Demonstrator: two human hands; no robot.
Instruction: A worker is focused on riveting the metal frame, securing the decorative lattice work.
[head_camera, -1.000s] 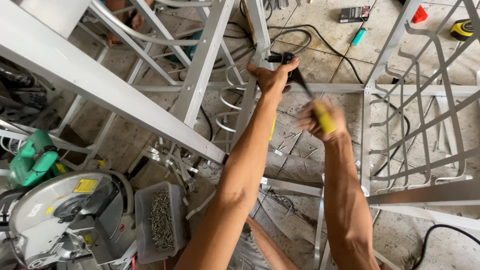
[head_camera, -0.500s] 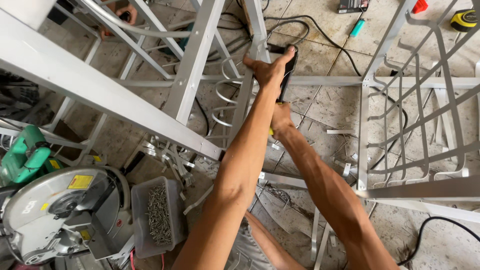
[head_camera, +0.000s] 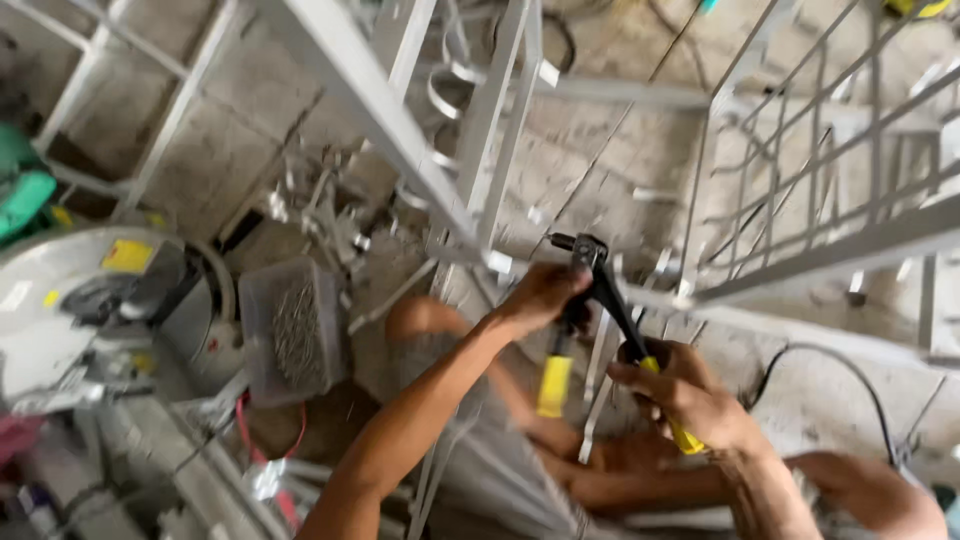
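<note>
Rivet tool (head_camera: 598, 290) at centre, nose at 11 o'clock just off the white frame (head_camera: 470, 215), handles splayed, left hand (head_camera: 545, 295) and right hand (head_camera: 685, 395) each closed on one: a squeeze risks the nose slipping off.

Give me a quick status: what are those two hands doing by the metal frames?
Left hand gripping the black, yellow-handled hand riveter near its head. Right hand closed on one yellow handle. Handles spread apart. White-painted metal frame close above; nothing blocking.
</note>
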